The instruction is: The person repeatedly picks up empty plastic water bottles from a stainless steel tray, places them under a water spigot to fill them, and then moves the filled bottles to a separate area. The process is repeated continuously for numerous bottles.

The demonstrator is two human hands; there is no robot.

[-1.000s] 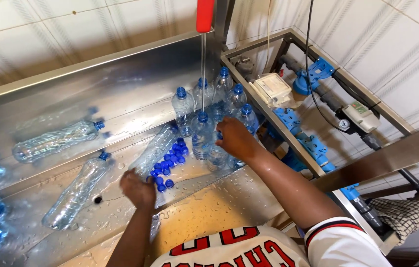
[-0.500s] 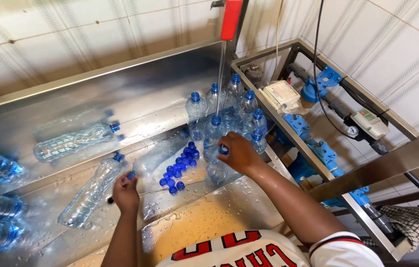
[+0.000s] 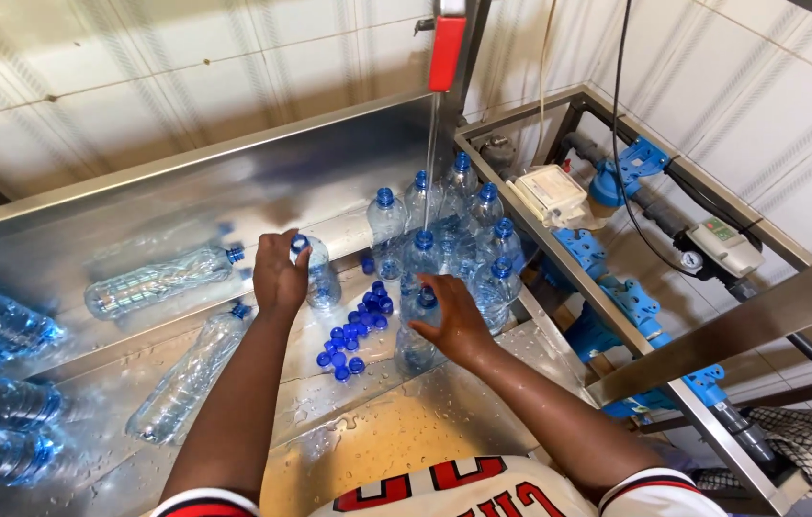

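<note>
Clear plastic bottle with blue cap (image 3: 315,273), upright on the wet steel trough (image 3: 138,206), now gripped by the left hand (image 3: 277,273), which moved up from the loose blue caps (image 3: 353,330); right hand (image 3: 449,316) clasps another filled bottle (image 3: 417,330)

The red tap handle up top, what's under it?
Under the red tap handle a thin stream of water falls among upright capped bottles on the wet steel table. Where the stream lands is hidden by the bottles.
</note>
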